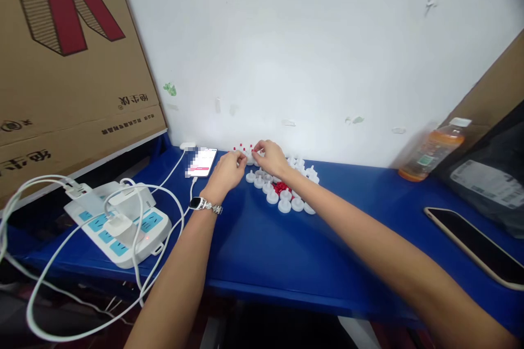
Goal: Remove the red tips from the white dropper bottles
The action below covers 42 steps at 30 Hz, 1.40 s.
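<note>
Both my hands reach to the back of a blue table [262, 240], close to the white wall. My left hand [227, 170], a watch on its wrist, has its fingers curled and pinched near a small white plastic piece [249, 161]. My right hand [269, 156] pinches a tiny red piece [254, 150] just beside it. Several white round plastic pieces [286, 196] lie in a cluster under and to the right of my right wrist. A little heap of red pieces [281, 187] sits among them. Some white pieces with red tips [241, 148] stand behind my hands.
A phone with a lit screen [202, 162] lies left of my hands, charging. A white power strip [118, 226] with cables sits at the left. A large cardboard box [69, 54] stands behind it. An orange drink bottle [432, 152], a dark phone [475, 245] and a black bag [491, 174] are at right.
</note>
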{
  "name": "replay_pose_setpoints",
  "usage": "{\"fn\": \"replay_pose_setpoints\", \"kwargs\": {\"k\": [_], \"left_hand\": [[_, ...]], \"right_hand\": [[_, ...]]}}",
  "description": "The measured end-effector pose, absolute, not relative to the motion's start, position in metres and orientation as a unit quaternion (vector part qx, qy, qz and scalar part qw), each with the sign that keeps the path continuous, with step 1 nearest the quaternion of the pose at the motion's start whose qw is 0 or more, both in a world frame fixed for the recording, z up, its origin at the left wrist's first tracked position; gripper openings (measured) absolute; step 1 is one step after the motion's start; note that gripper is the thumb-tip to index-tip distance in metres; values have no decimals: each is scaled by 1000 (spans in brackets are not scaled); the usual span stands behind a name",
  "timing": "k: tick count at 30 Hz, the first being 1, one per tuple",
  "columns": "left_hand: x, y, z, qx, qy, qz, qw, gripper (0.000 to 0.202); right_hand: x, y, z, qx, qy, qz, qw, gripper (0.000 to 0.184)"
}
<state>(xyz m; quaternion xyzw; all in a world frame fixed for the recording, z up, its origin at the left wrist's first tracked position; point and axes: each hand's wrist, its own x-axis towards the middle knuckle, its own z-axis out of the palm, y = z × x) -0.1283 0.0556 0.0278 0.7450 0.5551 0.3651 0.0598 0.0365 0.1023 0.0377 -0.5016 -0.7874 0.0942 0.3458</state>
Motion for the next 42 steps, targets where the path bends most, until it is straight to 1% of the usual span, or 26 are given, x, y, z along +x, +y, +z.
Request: {"fn": "replay_pose_setpoints", "kwargs": {"k": [2,4,7,9,12,15,18,22,24,28,30,32,34,36,39,40,42], "left_hand": [[-113,48,33,757,505,410,55,21],[-95,41,36,769,464,434,64,24],[-70,32,34,792,434,419,93,25],[-57,30,31,817,420,383,98,26],[-44,31,28,851,400,336,52,28],[-36,33,28,856,401,324,35,31],[-27,36,29,820,431,365,98,36],[-14,37,29,745,461,440,196,38],[-9,36,29,709,463,463,262,37],[-8,32,33,609,433,490,450,29],[-18,32,37,565,425,499,501,28],[-34,35,41,552,439,520,482,30],[-50,40,42,593,461,533,390,34],[-62,44,38,702,466,465,271,34],[-65,45,29,830,439,327,112,26],[-63,44,26,849,433,292,81,24],[-61,42,24,862,437,253,51,27]], "right_hand": [[54,87,41,-439,-779,158,420,17],[74,68,42,-405,-769,198,453,17],[99,42,38,-405,-765,195,461,18],[112,30,32,-414,-753,198,472,23],[124,20,27,-416,-727,221,500,31],[130,16,28,-427,-725,198,503,25],[132,13,31,-439,-746,108,488,17],[129,13,33,-414,-774,-6,479,16],[125,12,32,-406,-784,-37,469,20],[122,14,32,-396,-796,-72,452,27],[129,17,32,-404,-784,-77,465,28],[140,20,33,-432,-751,-63,495,25],[151,22,33,-473,-713,-19,517,15],[156,23,33,-511,-691,50,510,8],[152,23,31,-512,-697,128,486,12],[150,24,29,-504,-703,134,483,13],[148,25,27,-502,-710,124,478,15]]}}
